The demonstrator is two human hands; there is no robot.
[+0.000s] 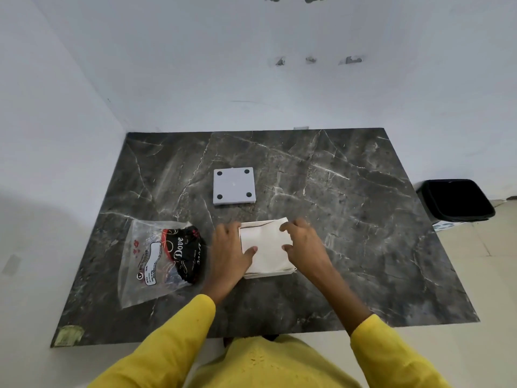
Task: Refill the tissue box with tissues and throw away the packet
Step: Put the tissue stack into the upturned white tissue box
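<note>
"Dove" reads on packet (167, 256); left hand (229, 253) and right hand (303, 245) both press tissues (267, 247), fingers spread.

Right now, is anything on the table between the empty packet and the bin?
Yes: both hands, left and right, and the tissue box sit between the packet and the bin off the table's right edge.

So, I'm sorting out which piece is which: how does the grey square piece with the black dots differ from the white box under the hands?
The grey lid lies untouched, farther back on the table; the white tissue box is near, with both hands on it. The lid shows four black pads; the box is filled with white tissues. Both are square and rest on the marble table.
</note>
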